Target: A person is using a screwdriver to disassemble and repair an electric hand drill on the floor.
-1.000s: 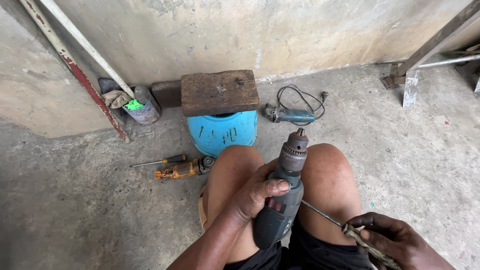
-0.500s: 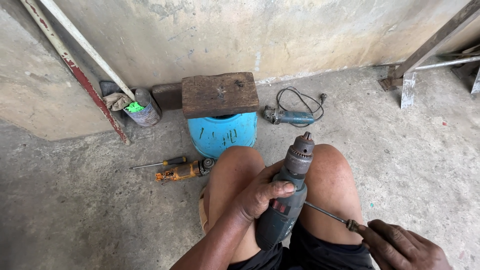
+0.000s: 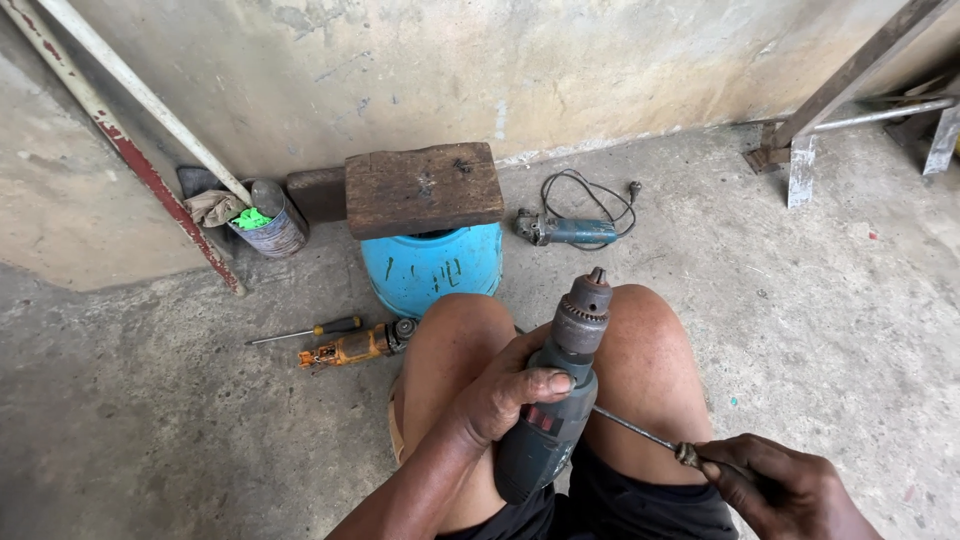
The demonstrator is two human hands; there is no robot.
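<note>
My left hand (image 3: 505, 395) grips the body of a grey-blue power drill (image 3: 555, 395) that rests between my knees with its chuck pointing away from me. My right hand (image 3: 790, 490) is closed on the handle of a screwdriver (image 3: 640, 432), and its thin shaft reaches left to the side of the drill body. I am seated, and both bare knees are in view below the drill.
A blue bucket (image 3: 432, 268) topped by a wooden block (image 3: 422, 187) stands ahead of my knees. A blue angle grinder (image 3: 570, 230) with its cord lies to the right, an orange tool (image 3: 350, 347) and a screwdriver (image 3: 305, 331) lie to the left. A tin can (image 3: 270, 220) and leaning bars are by the wall.
The drill has shifted slightly right and upright between my knees. My right hand has brought the screwdriver tip closer, up to the drill body.
</note>
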